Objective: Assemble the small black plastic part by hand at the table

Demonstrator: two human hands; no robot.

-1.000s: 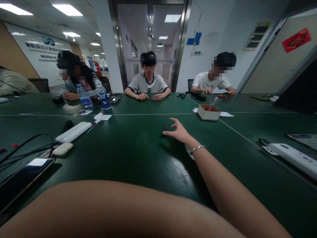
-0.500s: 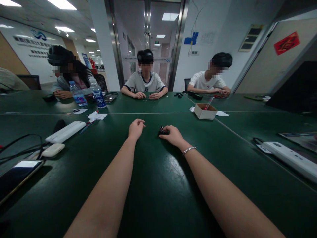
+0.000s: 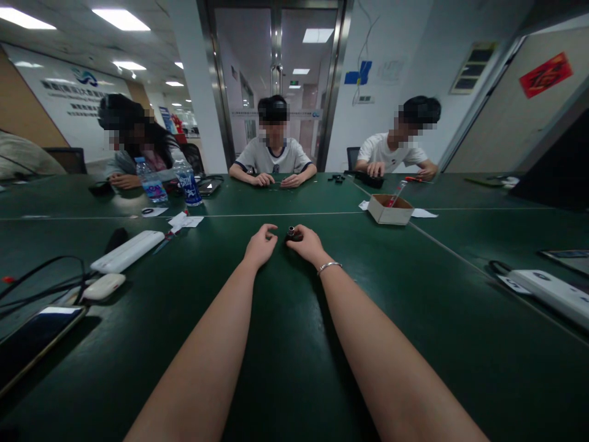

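From the head camera, both bare forearms stretch out over the green table (image 3: 294,344) and meet near its middle seam. The right hand (image 3: 307,244), with a bracelet (image 3: 329,266) at the wrist, is curled around a small dark cylindrical part (image 3: 291,234) that stands on the table top; thumb and fingers close on its base, and its pale upper rim shows above them. The left hand (image 3: 260,245) sits just left of the part, fingers bent into a loose, narrow curl; whether it pinches anything is too small to tell.

Taking the part as the landmark: a cardboard box (image 3: 389,210) lies well off to its right and slightly beyond, a white power strip (image 3: 127,251) well off to its left, and two water bottles (image 3: 169,183) far beyond on the left, near other seated people.

As a judgement, the step in hand is steadying the part with the right hand while the left closes in. The next move calls for a firm grip and fine fingertip alignment, since the piece is small and could tip.
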